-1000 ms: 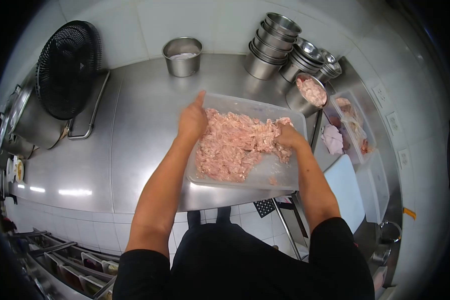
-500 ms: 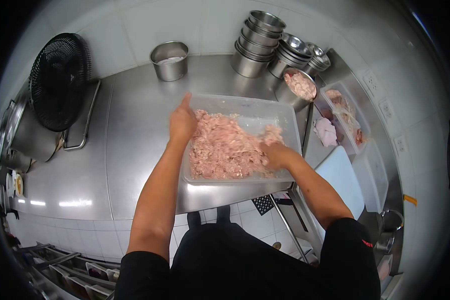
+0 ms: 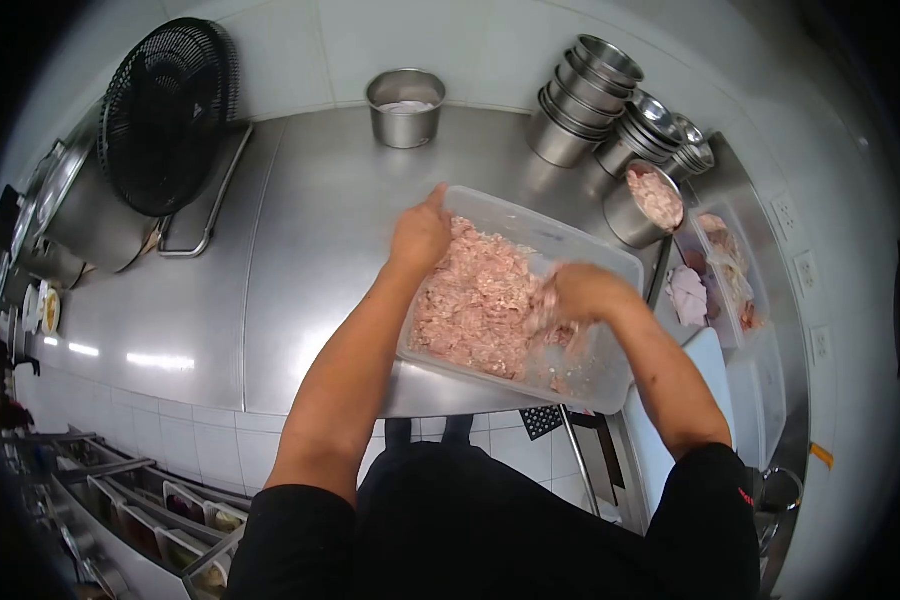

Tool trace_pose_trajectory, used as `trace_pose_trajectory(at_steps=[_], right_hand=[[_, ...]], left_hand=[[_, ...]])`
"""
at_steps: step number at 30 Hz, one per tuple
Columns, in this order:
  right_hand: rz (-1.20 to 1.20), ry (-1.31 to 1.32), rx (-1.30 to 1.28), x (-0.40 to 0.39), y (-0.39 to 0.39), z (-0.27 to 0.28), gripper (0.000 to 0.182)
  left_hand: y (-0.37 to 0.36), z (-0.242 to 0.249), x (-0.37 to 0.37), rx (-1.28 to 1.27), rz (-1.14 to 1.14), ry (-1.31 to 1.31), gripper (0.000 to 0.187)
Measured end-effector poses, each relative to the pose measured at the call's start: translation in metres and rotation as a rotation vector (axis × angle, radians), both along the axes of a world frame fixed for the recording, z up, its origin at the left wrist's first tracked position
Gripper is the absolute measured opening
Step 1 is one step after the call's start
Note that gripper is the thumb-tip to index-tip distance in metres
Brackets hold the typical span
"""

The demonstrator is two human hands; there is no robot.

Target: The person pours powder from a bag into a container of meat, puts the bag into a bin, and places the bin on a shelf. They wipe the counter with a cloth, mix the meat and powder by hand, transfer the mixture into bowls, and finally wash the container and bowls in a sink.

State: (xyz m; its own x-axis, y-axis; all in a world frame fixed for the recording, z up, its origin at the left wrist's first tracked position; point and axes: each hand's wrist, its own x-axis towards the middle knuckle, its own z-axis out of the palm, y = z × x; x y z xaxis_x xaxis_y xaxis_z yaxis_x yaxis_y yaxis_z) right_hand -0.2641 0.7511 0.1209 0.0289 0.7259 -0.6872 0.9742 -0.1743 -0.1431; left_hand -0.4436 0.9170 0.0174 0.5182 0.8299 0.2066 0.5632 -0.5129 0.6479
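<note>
Left hand (image 3: 421, 236) clasps translucent rectangular plastic tub (image 3: 602, 377); right hand (image 3: 590, 292), grip unreadable, seemingly kneads pink minced meat (image 3: 482, 300); any next stroke needs bracing.

The left hand (image 3: 422, 238) holds the edge of a translucent plastic tub (image 3: 598, 372) on the steel counter (image 3: 315, 230); the right hand (image 3: 588, 292), blurred, touches the raw minced meat (image 3: 475, 305) inside.

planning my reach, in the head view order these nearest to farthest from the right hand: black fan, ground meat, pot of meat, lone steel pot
1. Ground meat: at the right hand, mostly left of it.
2. Pot of meat: back right.
3. Lone steel pot: back left.
4. Black fan: far left.
</note>
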Motion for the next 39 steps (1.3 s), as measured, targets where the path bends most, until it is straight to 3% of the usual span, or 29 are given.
trace_pose_trajectory(at_steps=[2, 6, 9, 14, 17, 19, 24, 25, 28, 31, 34, 36, 39], right_hand=[[-0.035, -0.081, 0.181, 0.004, 0.030, -0.004, 0.051], [0.137, 0.217, 0.785, -0.011, 0.100, -0.069, 0.042], [-0.165, 0.152, 0.254, -0.062, 0.118, -0.055, 0.033], [0.335, 0.008, 0.337, -0.109, 0.076, -0.062, 0.029], [0.452, 0.056, 0.585, -0.090, 0.036, -0.076, 0.027], [0.347, 0.008, 0.434, -0.075, 0.017, -0.035, 0.028], [0.232, -0.037, 0.407, -0.021, 0.019, -0.024, 0.043], [0.142, -0.116, 0.369, -0.018, 0.030, -0.024, 0.044], [0.115, -0.004, 0.550, -0.011, 0.068, -0.056, 0.046], [0.015, 0.021, 0.408, -0.039, 0.108, -0.077, 0.050], [0.145, 0.000, 0.038, -0.076, 0.100, -0.047, 0.052], [0.442, -0.105, 0.131, -0.097, 0.072, -0.073, 0.047], [0.477, -0.053, 0.146, -0.108, 0.041, -0.082, 0.041]], left_hand=[[0.001, 0.005, 0.000, -0.039, -0.005, 0.000, 0.046], [0.001, 0.010, -0.001, -0.078, -0.006, -0.022, 0.045], [-0.005, 0.012, 0.000, -0.080, 0.007, -0.026, 0.043], [-0.001, 0.005, -0.004, -0.067, 0.013, -0.052, 0.043], [0.006, 0.003, -0.008, -0.110, 0.059, -0.065, 0.044], [0.003, 0.000, -0.013, -0.164, 0.113, -0.051, 0.044], [-0.002, 0.001, 0.007, -0.108, 0.095, -0.029, 0.045], [-0.001, -0.003, 0.012, -0.097, 0.092, -0.028, 0.045], [-0.005, 0.008, 0.015, -0.088, 0.082, -0.026, 0.044], [-0.002, 0.000, 0.015, -0.047, 0.093, -0.027, 0.043], [-0.004, 0.006, 0.017, -0.062, 0.121, 0.031, 0.042], [-0.002, 0.007, 0.022, -0.083, 0.102, 0.063, 0.042], [-0.003, 0.012, 0.017, -0.103, 0.085, 0.095, 0.041]])
